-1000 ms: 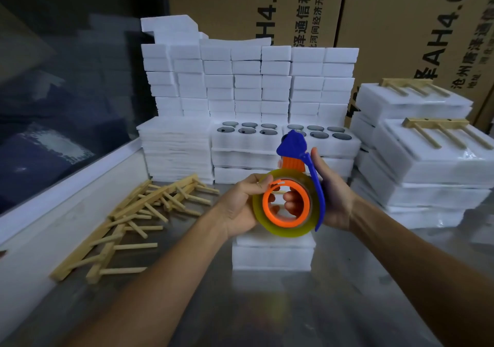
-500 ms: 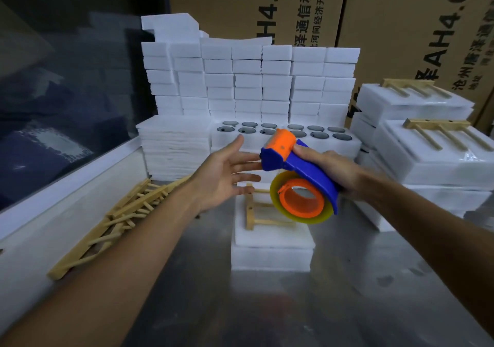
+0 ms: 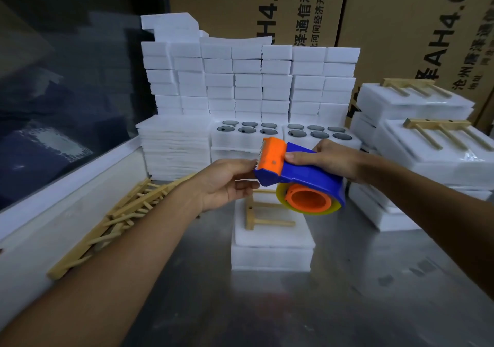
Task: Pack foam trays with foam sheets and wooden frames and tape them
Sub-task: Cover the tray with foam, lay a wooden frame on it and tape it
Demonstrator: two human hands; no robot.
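Foam tray: the stacked foam tray (image 3: 271, 250) sits on the metal table (image 3: 347, 306) right in front of the person, with a wooden frame (image 3: 263, 214) lying flat on its top sheet. Looks ready to be sealed, no tape on it that I can see.

Tape dispenser: blue and orange tape dispenser (image 3: 299, 177) hangs just above the tray's far edge, toothed end tilted up and left, roll facing down.

Right hand: right hand (image 3: 331, 161) wraps the blue handle, fingers curled over it, so it's the one steering.

Left hand: left hand (image 3: 227, 183) is up at the cutter end, fingertips pinching right beside the teeth. My guess is it's fishing for the loose tape end, but the tape itself is too clear to make out.

Tray vs grip: the tray is below both hands, not touched by either.

Around: spare frames (image 3: 117, 218) piled on the left, taped packs (image 3: 433, 154) stacked on the right.
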